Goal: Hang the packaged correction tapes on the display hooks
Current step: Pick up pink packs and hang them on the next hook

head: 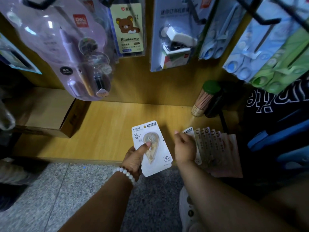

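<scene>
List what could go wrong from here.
1. The left hand grips a single correction tape pack low down, so its hang hole may wobble when it is aimed at a hook.
2. The right hand holds a fanned stack of packs; some might slide out onto the wooden shelf.

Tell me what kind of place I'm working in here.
Most likely a stationery shop's display rack: carded goods such as a stapler pack hang on hooks, and the left hand holds a packaged correction tape.
</scene>
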`<state>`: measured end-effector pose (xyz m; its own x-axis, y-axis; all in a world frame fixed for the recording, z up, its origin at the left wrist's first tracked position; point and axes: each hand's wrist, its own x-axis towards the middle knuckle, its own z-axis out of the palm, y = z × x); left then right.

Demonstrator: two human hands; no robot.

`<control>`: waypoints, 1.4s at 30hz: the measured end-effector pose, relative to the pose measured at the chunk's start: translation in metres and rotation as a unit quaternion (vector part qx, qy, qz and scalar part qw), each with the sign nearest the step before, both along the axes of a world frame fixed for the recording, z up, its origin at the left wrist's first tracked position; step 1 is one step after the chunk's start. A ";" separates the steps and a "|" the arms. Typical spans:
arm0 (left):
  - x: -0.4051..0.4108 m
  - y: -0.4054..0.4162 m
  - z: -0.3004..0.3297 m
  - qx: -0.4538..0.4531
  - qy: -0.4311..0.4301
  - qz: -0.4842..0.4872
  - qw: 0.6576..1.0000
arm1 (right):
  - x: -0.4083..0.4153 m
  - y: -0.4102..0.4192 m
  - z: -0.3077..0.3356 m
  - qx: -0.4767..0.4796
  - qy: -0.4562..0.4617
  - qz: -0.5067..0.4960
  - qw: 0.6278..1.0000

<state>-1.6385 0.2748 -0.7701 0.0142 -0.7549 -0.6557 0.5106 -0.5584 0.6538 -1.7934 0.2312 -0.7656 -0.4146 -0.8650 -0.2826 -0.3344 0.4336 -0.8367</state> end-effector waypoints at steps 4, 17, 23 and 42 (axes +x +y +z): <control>-0.010 0.001 -0.005 -0.013 0.019 -0.012 1.000 | -0.046 -0.012 -0.019 0.047 0.253 -0.048 0.965; -0.009 0.008 -0.009 0.011 0.003 -0.014 1.000 | -0.048 -0.014 -0.013 0.119 0.357 0.044 0.925; -0.002 0.012 -0.002 0.028 -0.034 0.003 0.999 | -0.031 -0.014 -0.002 0.156 0.331 0.066 0.928; 0.028 0.038 0.082 0.001 -0.065 0.067 0.996 | 0.011 -0.008 0.108 0.034 -0.180 -0.019 0.983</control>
<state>-1.6101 0.3131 -0.6880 0.2001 -0.7395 -0.6427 0.4921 -0.4914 0.7186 -1.7824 0.2227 -0.6578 -0.3087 -0.8243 -0.4746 -0.0034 0.4999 -0.8661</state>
